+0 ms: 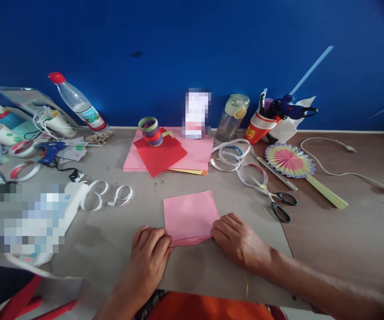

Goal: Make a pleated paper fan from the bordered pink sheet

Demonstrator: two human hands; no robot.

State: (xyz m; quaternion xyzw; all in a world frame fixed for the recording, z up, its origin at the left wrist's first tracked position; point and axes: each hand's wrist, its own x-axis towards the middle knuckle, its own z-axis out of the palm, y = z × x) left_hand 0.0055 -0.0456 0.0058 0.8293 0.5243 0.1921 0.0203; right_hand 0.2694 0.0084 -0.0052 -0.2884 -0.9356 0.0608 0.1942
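Observation:
A pink square of paper (189, 214) lies on the grey table (118, 240) in front of me, with narrow pleats stacked along its near edge. My left hand (150, 253) pinches the left end of that folded edge, fingers curled. My right hand (236, 240) presses and grips the right end of the same fold, knuckles up.
Black-handled scissors (276, 202) lie to the right, beside loops of white tape (232, 155). A stack of pink and red paper (165, 155) with a tape roll (151, 131) sits behind. A folded paper fan (290, 161), a cup of tools (260, 126), bottles and a blue glue gun (50, 151) stand around.

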